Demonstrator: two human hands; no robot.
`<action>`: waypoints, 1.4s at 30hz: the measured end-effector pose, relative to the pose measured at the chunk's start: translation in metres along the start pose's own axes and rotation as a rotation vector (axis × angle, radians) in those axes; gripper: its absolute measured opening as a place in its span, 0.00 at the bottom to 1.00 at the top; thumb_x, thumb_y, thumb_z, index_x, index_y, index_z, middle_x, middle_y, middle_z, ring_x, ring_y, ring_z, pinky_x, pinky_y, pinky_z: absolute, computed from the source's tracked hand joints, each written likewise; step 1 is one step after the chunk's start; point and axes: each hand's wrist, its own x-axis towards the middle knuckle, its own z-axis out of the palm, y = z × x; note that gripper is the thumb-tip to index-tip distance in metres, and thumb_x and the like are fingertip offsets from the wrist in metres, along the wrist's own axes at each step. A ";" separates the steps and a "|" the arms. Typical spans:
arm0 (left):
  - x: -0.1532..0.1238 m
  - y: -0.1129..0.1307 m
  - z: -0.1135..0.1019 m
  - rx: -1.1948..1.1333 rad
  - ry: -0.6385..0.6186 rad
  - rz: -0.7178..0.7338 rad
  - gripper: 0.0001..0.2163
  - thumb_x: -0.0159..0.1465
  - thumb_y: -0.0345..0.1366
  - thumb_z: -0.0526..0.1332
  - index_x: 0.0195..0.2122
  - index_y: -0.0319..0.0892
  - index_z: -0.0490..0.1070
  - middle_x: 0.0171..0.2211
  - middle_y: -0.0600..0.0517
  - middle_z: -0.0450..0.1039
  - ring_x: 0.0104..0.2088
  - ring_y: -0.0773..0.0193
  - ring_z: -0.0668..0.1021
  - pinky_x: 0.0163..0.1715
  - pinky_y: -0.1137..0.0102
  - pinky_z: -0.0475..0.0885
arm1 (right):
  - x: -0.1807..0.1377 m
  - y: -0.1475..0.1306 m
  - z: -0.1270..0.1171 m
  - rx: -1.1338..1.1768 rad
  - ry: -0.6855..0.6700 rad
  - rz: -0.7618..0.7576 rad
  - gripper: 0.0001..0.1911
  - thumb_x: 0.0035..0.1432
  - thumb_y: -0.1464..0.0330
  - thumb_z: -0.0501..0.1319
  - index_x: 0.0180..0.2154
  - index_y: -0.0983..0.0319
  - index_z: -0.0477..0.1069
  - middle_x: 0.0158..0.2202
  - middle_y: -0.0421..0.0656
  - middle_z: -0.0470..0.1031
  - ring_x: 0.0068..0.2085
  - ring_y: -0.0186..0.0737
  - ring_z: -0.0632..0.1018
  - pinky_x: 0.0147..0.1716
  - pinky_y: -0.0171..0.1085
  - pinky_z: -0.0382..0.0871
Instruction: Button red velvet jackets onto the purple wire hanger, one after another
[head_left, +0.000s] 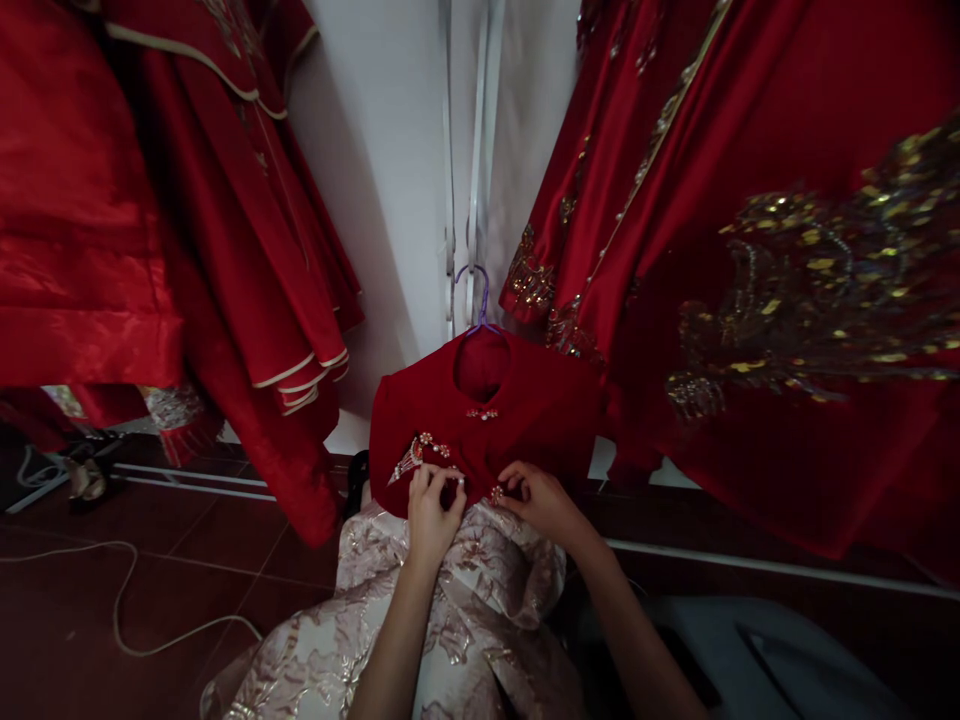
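Note:
A red garment [532,390] with a round neckline hangs on a purple hanger [484,295] in front of me. A small jeweled clasp [482,413] sits below its neck, and a beaded ornament [412,458] lies on the chest at left. My left hand [433,505] is closed in a pinch at the garment's front, with a tiny whitish bead or button at the fingertips. My right hand [541,503] pinches the opposite side of the front, at a jeweled fastener [496,494]. Below both hands is pale brocade fabric [457,610] with a shiny floral pattern.
Red garments [247,190] with light piping hang at left. On the right hangs red clothing [810,470] with gold sequins. A white cord [131,600] runs across the tiled floor, and shoes [86,482] stand by a rack at far left. Metal rails [476,150] rise behind the hanger.

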 end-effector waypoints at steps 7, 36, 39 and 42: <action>0.000 0.000 0.000 -0.031 0.048 -0.001 0.06 0.59 0.34 0.58 0.36 0.44 0.72 0.33 0.51 0.71 0.36 0.63 0.72 0.41 0.66 0.67 | 0.000 -0.003 0.008 0.026 -0.003 0.055 0.08 0.47 0.66 0.62 0.31 0.62 0.69 0.29 0.42 0.73 0.31 0.36 0.74 0.32 0.35 0.66; 0.002 -0.006 -0.002 -0.375 -0.025 -0.304 0.08 0.55 0.38 0.59 0.29 0.38 0.72 0.27 0.52 0.75 0.30 0.66 0.75 0.33 0.74 0.69 | 0.006 -0.044 0.070 0.309 0.506 0.041 0.13 0.57 0.58 0.56 0.34 0.62 0.69 0.32 0.45 0.71 0.31 0.35 0.72 0.29 0.34 0.70; 0.002 -0.008 -0.001 -0.371 -0.035 -0.311 0.08 0.54 0.38 0.60 0.28 0.38 0.73 0.26 0.52 0.75 0.29 0.66 0.75 0.32 0.74 0.69 | 0.004 -0.042 0.077 0.268 0.567 0.009 0.12 0.58 0.59 0.56 0.35 0.62 0.68 0.34 0.45 0.70 0.31 0.35 0.72 0.31 0.35 0.69; 0.001 -0.009 0.001 -0.374 -0.053 -0.323 0.08 0.53 0.38 0.61 0.29 0.38 0.74 0.27 0.52 0.76 0.29 0.66 0.75 0.32 0.74 0.69 | 0.003 -0.038 0.082 0.243 0.611 -0.009 0.12 0.58 0.60 0.55 0.35 0.61 0.68 0.35 0.45 0.69 0.32 0.35 0.71 0.32 0.36 0.69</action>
